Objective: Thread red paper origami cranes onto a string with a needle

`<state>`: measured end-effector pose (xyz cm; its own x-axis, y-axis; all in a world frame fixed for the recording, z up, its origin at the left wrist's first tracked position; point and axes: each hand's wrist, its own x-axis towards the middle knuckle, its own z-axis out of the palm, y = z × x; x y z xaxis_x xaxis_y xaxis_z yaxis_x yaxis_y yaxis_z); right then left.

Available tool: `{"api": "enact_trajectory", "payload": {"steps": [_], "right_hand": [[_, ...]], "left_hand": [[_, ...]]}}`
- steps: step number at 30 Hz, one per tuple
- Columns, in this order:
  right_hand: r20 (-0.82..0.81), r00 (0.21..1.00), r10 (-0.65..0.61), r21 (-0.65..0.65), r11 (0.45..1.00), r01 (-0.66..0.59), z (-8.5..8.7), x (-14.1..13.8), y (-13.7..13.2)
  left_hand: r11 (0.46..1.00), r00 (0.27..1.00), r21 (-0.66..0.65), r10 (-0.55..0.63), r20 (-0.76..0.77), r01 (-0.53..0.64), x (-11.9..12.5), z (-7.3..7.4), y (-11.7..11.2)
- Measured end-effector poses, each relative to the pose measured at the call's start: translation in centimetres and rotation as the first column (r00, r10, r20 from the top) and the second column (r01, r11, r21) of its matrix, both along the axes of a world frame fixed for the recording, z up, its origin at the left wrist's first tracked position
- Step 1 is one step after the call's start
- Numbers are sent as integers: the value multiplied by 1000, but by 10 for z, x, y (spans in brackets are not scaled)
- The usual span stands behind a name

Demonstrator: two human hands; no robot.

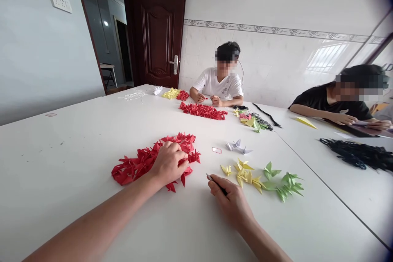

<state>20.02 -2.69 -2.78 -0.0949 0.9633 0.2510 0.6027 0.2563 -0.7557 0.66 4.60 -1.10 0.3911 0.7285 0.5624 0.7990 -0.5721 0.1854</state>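
Observation:
My left hand (168,163) rests curled on a heap of red folded paper cranes (138,163) on the white table (61,159), its fingers closed among them. My right hand (229,198) lies on the table just right of the heap, pinched on a thin dark needle-like tool (211,179). A string of yellow cranes (244,174) and green cranes (284,184) lies right of that hand. A few pale grey cranes (236,145) sit farther back.
Across the table a person in a white shirt (219,84) works behind another red crane pile (202,110). A person in black (334,104) sits at the right. Black cords (359,154), yellow cranes (172,93) and white strings (133,96) lie around. A dark door (159,35) stands open behind.

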Motion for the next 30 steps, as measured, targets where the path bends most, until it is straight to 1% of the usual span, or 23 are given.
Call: {"api": "enact_trajectory", "payload": {"steps": [3, 7, 10, 13, 17, 22, 26, 30], "right_hand": [[-1, 1000, -17, 10, 1000, 17, 1, -1, 0], [-4, 999, -43, 50, 998, 43, 3, -1, -1], [28, 1000, -11, 22, 1000, 10, 7, -1, -3], [48, 999, -1, -2, 1000, 1, 11, 0, -4], [33, 999, 0, 18, 1000, -1, 8, 0, -4], [-34, 999, -10, 57, 998, 12, 4, 0, -3], [-1, 1000, 3, 37, 999, -3, 4, 0, -3], [4, 1000, 20, -4, 1000, -20, 5, 0, -3]], "left_hand": [[998, 998, 21, -53, 32, 52, -2, 3, -1], [989, 978, 32, -150, 148, 147, -4, 9, -9], [966, 935, -10, -247, 255, 258, -3, 11, -17], [934, 898, -76, -312, 310, 350, -2, 11, -24], [898, 881, -151, -354, 315, 414, 0, 13, -31], [864, 853, -144, -424, 305, 481, 3, 14, -34], [863, 860, -150, -434, 269, 482, 4, 14, -33], [875, 889, -177, -421, 181, 451, 3, 14, -30]]}}
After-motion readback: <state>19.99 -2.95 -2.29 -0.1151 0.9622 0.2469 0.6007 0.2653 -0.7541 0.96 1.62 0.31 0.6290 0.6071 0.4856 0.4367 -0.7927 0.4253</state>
